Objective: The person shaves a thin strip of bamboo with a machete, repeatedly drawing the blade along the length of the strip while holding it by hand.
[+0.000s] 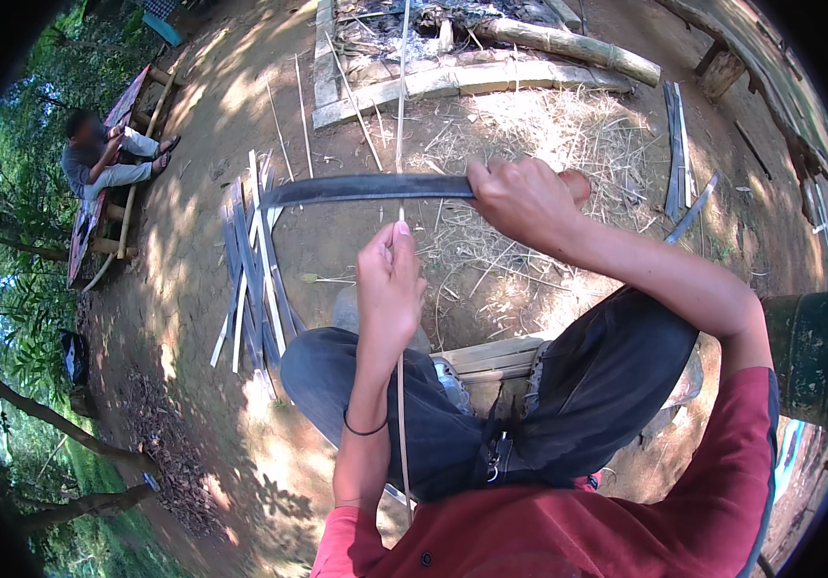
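Observation:
In my right hand (522, 199) is the handle of a machete (366, 188), whose long dark blade reaches left across the view. A thin, pale strip that looks like split bamboo (402, 116) runs lengthwise from my lap up toward the fire pit. My left hand (392, 279) pinches this strip just below the blade. Where the two cross, the blade lies against the strip or very close to it. The wooden butt of the handle (578, 186) shows beyond my right fist.
Several dark and pale split strips (252, 270) are piled on the ground at left. An ash-filled fire pit with a stone border (472, 79) and a log (568, 48) lies ahead. Shavings (549, 144) litter the dirt. Far left, a person (105, 159) sits on a bench. A green drum (804, 356) stands right.

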### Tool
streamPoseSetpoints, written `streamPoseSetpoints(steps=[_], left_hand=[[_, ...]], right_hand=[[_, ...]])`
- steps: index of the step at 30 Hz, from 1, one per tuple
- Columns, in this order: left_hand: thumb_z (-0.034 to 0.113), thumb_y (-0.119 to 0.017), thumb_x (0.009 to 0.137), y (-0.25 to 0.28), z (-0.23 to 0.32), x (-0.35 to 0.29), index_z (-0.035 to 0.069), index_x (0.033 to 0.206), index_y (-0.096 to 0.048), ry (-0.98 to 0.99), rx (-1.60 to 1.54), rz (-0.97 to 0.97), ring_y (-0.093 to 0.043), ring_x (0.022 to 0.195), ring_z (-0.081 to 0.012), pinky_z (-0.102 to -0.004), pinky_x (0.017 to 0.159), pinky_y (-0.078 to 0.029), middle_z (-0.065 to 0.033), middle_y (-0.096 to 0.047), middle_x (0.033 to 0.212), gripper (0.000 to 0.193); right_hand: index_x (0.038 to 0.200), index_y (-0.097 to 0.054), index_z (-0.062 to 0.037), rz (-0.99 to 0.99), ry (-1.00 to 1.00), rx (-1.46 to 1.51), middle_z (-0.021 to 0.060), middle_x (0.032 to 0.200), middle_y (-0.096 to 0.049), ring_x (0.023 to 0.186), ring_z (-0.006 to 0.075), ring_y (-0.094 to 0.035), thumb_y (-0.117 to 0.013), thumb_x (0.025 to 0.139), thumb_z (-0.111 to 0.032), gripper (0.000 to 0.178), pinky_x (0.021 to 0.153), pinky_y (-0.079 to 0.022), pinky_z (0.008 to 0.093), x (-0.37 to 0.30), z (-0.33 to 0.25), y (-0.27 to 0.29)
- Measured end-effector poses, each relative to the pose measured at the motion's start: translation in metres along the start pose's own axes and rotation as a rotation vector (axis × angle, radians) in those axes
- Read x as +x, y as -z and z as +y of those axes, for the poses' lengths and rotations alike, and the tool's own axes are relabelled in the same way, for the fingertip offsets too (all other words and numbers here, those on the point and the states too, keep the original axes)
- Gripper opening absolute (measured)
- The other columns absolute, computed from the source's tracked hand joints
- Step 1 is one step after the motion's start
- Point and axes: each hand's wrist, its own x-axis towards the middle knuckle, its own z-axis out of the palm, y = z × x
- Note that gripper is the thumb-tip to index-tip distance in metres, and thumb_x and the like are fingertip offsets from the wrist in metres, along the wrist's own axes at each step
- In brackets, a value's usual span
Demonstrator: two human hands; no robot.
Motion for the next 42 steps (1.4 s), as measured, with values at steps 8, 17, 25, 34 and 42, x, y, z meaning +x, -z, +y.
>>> streamPoseSetpoints(steps=[8, 17, 25, 34, 42], left_hand=[[0.029, -0.043, 0.103, -0.004, -0.007, -0.012, 0.012, 0.076, -0.041, -0.004, 0.056, -0.085, -0.020, 0.039, 0.0009, -0.0204, 0.035, -0.016, 0.0099, -0.025, 0.052, 0.032], [0.029, -0.043, 0.103, -0.002, 0.003, -0.025, 0.011, 0.076, -0.040, 0.005, 0.071, -0.174, -0.020, 0.040, 0.0012, -0.0204, 0.035, -0.017, 0.0103, -0.025, 0.052, 0.032], [0.030, -0.041, 0.103, -0.009, -0.001, -0.012, 0.012, 0.078, -0.040, 0.035, -0.053, -0.181, -0.019, 0.040, -0.0004, -0.0211, 0.035, -0.015, 0.0089, -0.024, 0.053, 0.032], [0.034, -0.035, 0.104, -0.014, 0.010, -0.020, 0.010, 0.082, -0.040, 0.151, -0.142, -0.420, -0.018, 0.042, -0.0023, -0.0213, 0.037, -0.014, 0.0070, -0.022, 0.054, 0.033], [0.034, -0.035, 0.104, -0.019, 0.041, -0.011, 0.006, 0.095, -0.048, 0.122, -0.257, -0.459, -0.019, 0.042, -0.0028, -0.0199, 0.038, -0.016, 0.0069, -0.021, 0.053, 0.032]], right_hand=[[0.073, -0.061, 0.0038, -0.049, -0.377, 0.154, 0.0184, 0.058, -0.059, 0.051, 0.0318, -0.061, -0.052, 0.095, -0.026, 0.038, 0.050, -0.049, 0.0433, 0.021, 0.049, 0.001], [0.086, -0.066, 0.0038, 0.081, -0.612, 0.005, 0.0197, 0.064, -0.062, 0.058, 0.0339, -0.065, -0.047, 0.098, -0.029, 0.040, 0.054, -0.053, 0.0448, 0.028, 0.141, -0.023], [0.071, -0.066, 0.0055, 0.085, -0.677, 0.588, 0.0103, 0.045, -0.052, 0.036, 0.0189, -0.048, -0.056, 0.095, -0.037, 0.049, 0.042, -0.042, 0.0372, 0.023, 0.083, 0.030], [0.089, -0.059, -0.0030, -0.204, -0.760, 1.618, -0.0076, 0.052, -0.037, 0.040, 0.0031, -0.032, -0.074, 0.085, -0.026, 0.028, 0.038, -0.025, 0.0228, 0.018, 0.022, 0.071], [0.084, -0.060, -0.0024, -0.248, -0.697, 1.732, -0.0058, 0.055, -0.041, 0.043, 0.0039, -0.037, -0.074, 0.084, -0.022, 0.024, 0.041, -0.033, 0.0228, 0.016, 0.009, 0.077]])
